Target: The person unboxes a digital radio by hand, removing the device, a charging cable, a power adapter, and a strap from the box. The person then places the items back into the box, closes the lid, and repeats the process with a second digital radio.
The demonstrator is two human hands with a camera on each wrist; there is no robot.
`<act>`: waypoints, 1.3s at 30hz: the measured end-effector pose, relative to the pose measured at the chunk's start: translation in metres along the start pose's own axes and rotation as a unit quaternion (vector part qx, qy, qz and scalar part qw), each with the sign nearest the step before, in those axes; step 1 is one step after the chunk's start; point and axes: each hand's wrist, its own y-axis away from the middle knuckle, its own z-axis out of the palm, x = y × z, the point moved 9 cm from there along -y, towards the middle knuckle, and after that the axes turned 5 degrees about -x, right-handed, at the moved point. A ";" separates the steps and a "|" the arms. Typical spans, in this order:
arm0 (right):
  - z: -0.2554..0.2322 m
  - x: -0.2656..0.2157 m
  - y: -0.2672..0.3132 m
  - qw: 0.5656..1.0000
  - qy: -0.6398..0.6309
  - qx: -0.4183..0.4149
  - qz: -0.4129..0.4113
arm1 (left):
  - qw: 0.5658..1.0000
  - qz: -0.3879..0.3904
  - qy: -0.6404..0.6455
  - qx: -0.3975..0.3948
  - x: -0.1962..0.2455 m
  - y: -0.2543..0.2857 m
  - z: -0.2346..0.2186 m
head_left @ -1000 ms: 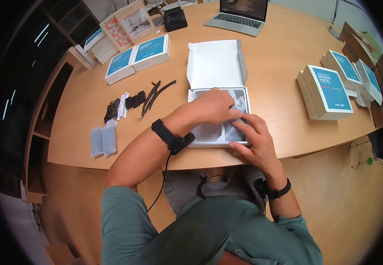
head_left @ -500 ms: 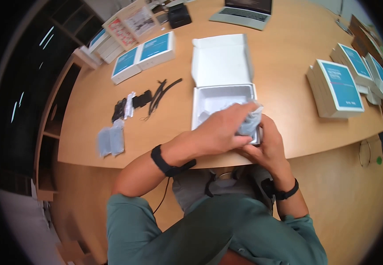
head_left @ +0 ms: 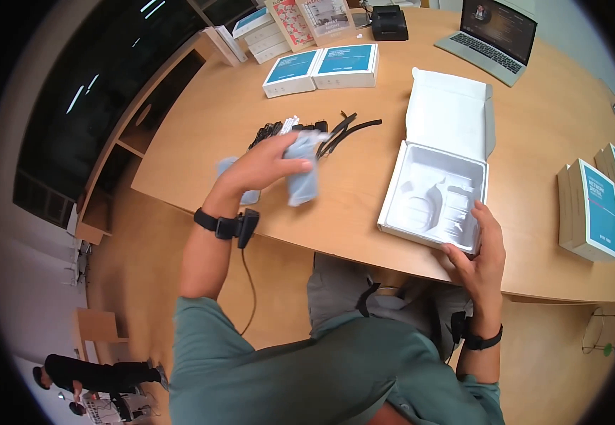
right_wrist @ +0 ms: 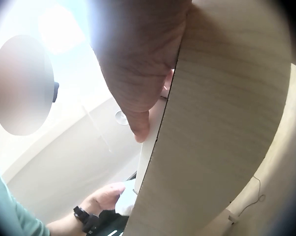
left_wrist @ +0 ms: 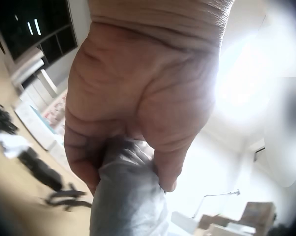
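Note:
My left hand [head_left: 261, 166] pinches a plastic-wrapped packet [head_left: 303, 177] over the left part of the table. The bluish-grey bag hangs from thumb and fingers; in the left wrist view the packet [left_wrist: 130, 206] points away from the palm. What it wraps is hidden. Similar wrapped packets [head_left: 249, 197] lie partly behind that hand and wrist. With thumb at the front edge and fingers over the side wall, my right hand [head_left: 483, 258] grips the near right corner of an open white box [head_left: 397, 185]. Its moulded white insert [head_left: 421, 173] shows bare hollows; the lid [head_left: 448, 110] leans back.
Black cables [head_left: 265, 132], white slips [head_left: 290, 124] and black straps [head_left: 350, 133] lie beyond my left hand. Blue-topped boxes stand at the back [head_left: 346, 67] and at the right [head_left: 591, 209]. A laptop [head_left: 488, 46] is at the back right.
The left hand has lifted the wrapped packet out of the box and carried it left toward the other packets. The right hand has moved to the box's corner. The view has turned left.

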 end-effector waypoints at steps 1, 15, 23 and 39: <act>0.000 0.000 0.000 1.000 0.001 -0.001 0.001 | 0.999 -0.046 -0.014 0.018 -0.033 0.008 -0.005; 0.003 -0.002 -0.003 0.999 0.019 -0.034 0.004 | 0.961 -0.095 -0.230 0.124 -0.095 0.026 0.002; 0.004 -0.001 -0.002 0.998 0.028 -0.046 0.019 | 0.847 -0.256 -0.410 0.223 -0.064 0.077 0.040; -0.004 -0.005 -0.003 0.999 0.030 -0.013 0.006 | 0.862 -0.136 -0.407 0.269 -0.147 0.114 -0.009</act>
